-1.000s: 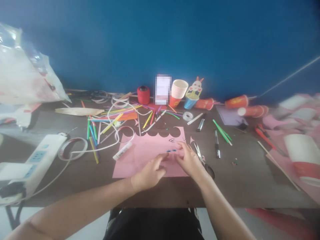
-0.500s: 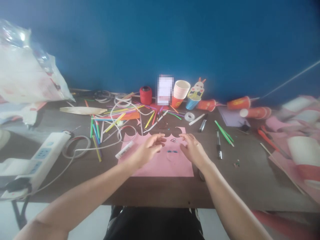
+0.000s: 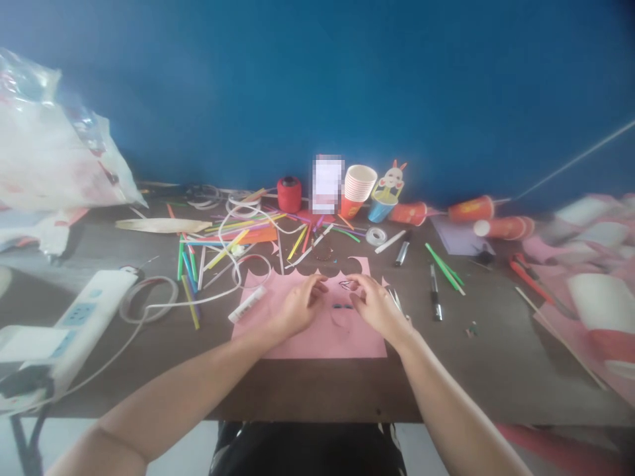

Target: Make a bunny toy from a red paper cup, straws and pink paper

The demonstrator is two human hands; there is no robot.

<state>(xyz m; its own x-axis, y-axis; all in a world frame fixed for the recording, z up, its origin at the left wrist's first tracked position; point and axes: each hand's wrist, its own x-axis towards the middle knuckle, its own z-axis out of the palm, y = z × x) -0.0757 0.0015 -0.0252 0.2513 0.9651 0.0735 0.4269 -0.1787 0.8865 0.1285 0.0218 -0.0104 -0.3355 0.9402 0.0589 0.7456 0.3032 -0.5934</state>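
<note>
A pink sheet of paper with scalloped cutouts along its far edge lies on the table in front of me. Over its middle is my left hand, open, with curved fingers and nothing visible in it. Facing it, my right hand is open too, its fingertips close to a small black-outlined shape. Between the hands lies a small round pink piece with two dark-blue marks at its top. A white glue stick rests on the sheet's left side. Scissors are partly hidden behind my right hand.
Coloured sticks and white cable are strewn at the back left, near a power strip. Stacked paper cups and a blue cup with a rabbit figure stand behind. A pen and a red cutter lie right.
My hands have come slightly closer together over the pink sheet. The right hand has shifted left, and the scissors beside it now show. The view has tilted up a little.
</note>
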